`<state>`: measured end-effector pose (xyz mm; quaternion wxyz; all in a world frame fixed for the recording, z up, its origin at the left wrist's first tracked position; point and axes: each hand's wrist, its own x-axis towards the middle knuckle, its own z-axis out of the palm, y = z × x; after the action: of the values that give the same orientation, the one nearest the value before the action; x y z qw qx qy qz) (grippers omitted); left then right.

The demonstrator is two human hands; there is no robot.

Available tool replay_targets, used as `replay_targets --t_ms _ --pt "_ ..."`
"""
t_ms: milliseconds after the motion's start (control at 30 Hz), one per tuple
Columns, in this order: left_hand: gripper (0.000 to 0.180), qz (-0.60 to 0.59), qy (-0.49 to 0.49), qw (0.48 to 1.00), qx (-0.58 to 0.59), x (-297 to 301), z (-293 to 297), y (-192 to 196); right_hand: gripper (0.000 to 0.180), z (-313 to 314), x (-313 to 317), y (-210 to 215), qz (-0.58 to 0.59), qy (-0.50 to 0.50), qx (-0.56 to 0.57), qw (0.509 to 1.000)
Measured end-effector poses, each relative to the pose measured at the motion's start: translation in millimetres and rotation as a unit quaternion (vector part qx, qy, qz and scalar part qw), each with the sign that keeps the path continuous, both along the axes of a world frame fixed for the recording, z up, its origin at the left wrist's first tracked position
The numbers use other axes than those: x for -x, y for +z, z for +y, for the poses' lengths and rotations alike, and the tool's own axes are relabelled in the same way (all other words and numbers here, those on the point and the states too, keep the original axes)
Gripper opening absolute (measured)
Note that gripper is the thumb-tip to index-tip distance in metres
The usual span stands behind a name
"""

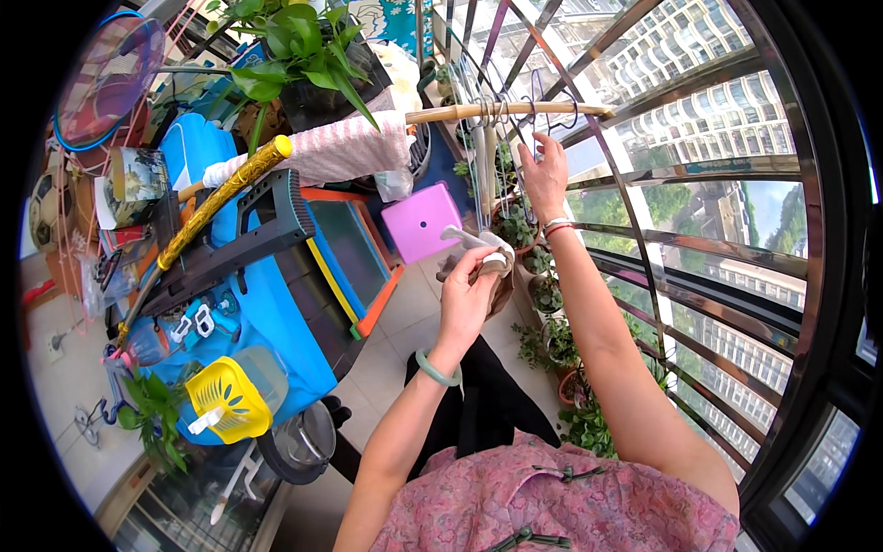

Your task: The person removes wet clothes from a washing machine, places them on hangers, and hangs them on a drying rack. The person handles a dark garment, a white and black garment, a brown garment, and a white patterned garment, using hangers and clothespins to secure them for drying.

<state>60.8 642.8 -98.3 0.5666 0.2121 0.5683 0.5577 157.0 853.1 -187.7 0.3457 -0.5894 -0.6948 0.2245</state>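
Observation:
My left hand (467, 293), with a pale green bangle at the wrist, is closed on a crumpled brown-and-white cloth (498, 267) in front of my body. A pale strip (460, 236) sticks out to its left; I cannot tell whether it belongs to the cloth. My right hand (544, 173) is raised farther off, fingers apart and seemingly holding nothing. It is just below a wooden pole (451, 113) and beside several thin hangers (482, 161) hooked over it. Whether its fingertips touch a dark hanger (544, 103) is unclear.
A pink-striped towel (345, 152) hangs over the pole. At left, a cluttered blue-covered surface (290, 308) bears a black plastic case (230, 244) and a yellow basket (230, 405). A pink stool (423, 224) stands on the tiles. Potted plants (561, 345) line the window railing (690, 239).

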Motion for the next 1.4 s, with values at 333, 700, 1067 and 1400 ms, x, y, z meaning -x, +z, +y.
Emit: replay_targets --t_ms 333,700,1067,1400 --pt "0.027 0.013 -0.027 0.999 0.011 -2.0 2.9 5.1 0.044 25.5 15.2 -32.3 0.038 0.045 0.139 0.989" --pt "0.026 0.027 -0.003 0.999 0.020 0.9 -26.1 3.7 0.024 -4.5 10.2 25.0 0.019 0.004 -0.051 0.999" --pt "0.023 0.065 -0.027 0.997 0.011 9.9 -80.0 10.3 0.027 -154.4 -39.1 69.9 0.017 -0.031 -0.027 0.999" --pt "0.027 0.177 -0.081 0.978 -0.082 26.8 -167.8 78.1 0.030 -382.4 -73.9 185.2 0.166 -0.023 0.026 0.986"
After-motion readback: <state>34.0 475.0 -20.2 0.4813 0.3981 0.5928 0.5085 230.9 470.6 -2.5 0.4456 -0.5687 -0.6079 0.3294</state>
